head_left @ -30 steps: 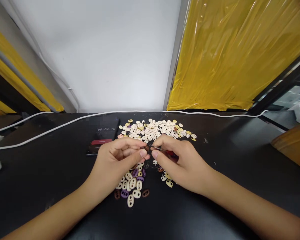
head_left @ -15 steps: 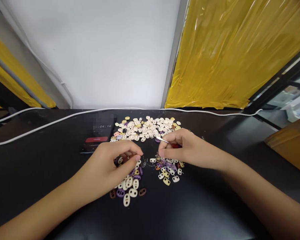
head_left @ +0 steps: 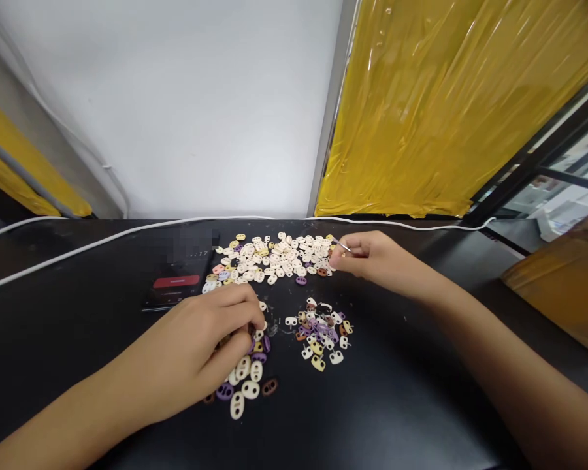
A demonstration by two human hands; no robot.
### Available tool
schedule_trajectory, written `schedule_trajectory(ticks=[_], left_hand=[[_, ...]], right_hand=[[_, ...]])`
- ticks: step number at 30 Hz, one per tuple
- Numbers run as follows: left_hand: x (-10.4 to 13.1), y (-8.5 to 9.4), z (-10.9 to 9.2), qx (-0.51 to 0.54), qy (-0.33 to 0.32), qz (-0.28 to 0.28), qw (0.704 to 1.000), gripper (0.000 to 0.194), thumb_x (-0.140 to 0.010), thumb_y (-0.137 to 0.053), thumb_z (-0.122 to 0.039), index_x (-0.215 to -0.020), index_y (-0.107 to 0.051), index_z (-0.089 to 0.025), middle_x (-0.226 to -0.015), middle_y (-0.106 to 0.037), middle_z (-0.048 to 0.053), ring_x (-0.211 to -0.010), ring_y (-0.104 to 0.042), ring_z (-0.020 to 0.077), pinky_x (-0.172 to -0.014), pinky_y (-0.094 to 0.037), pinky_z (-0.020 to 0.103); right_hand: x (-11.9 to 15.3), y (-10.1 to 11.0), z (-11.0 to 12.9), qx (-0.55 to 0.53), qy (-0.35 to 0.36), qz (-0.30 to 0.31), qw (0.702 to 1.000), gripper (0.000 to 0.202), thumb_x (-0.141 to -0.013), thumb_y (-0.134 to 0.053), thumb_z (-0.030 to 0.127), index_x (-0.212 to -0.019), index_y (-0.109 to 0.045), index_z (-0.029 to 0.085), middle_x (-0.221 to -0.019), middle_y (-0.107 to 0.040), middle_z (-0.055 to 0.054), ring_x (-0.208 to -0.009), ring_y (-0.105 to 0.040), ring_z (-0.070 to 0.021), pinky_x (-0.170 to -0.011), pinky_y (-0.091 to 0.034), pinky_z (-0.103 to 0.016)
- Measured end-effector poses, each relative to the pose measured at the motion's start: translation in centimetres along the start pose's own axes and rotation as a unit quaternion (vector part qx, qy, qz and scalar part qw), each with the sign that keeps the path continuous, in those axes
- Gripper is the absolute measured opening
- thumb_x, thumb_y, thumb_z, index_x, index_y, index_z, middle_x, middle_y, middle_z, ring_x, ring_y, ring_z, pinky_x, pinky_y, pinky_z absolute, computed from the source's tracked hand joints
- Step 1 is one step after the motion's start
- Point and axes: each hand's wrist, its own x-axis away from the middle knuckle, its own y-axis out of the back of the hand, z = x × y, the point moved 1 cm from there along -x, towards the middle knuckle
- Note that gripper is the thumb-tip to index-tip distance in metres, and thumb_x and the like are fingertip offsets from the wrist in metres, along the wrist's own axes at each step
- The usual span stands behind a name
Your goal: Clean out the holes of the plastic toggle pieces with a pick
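My left hand (head_left: 215,346) rests over a pile of oval two-holed plastic pieces (head_left: 243,369) in cream, purple, yellow and brown. Its fingers are curled in, and whatever lies between them is hidden. At the right edge of the far heap of mostly cream pieces (head_left: 284,256), my right hand (head_left: 367,253) is closed on a thin metal tool (head_left: 342,245) whose slim tip points left. The rest of that tool is inside the hand. A third pile, of small two-holed pieces with thin stems (head_left: 323,333), lies between and nearer than the hands.
A phone with a red button (head_left: 176,282) lies left of the far heap on the black table (head_left: 372,405). A white cable (head_left: 122,234) runs along the back edge below a white panel (head_left: 215,111). A brown box (head_left: 558,281) stands at the right.
My right hand has moved away from the stemmed pile, up and right to the far heap, still holding the metal tool. My left hand has gone down and left onto the near pile.
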Motion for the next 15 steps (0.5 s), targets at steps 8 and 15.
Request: schedule_trajectory(ticks=[8,15], left_hand=[[0.0,0.0,-0.5,0.010,0.009,-0.026,1.000,0.029,-0.093,-0.040,-0.016,-0.088,-0.068,-0.020,-0.090,-0.064,0.005,-0.079,-0.060,0.0208,-0.072,-0.045,0.033],[0.0,-0.3,-0.3,0.021,0.021,-0.052,0.998,0.027,-0.093,-0.040,-0.016,-0.088,-0.066,-0.020,-0.093,-0.065,0.005,-0.085,-0.061,0.0212,-0.078,-0.046,0.034]], right_hand=[[-0.6,-1.8,-1.7,0.142,0.060,-0.029,0.988,0.011,-0.081,-0.066,0.022,-0.086,-0.074,0.016,-0.060,-0.054,0.004,-0.055,-0.044,-0.0107,-0.057,-0.035,-0.025],[-0.4,-2.2,-1.1,0.163,0.097,-0.037,0.981,0.018,-0.090,-0.058,0.023,-0.076,-0.067,0.017,-0.066,-0.056,0.001,-0.062,-0.046,-0.0124,-0.061,-0.032,-0.026]])
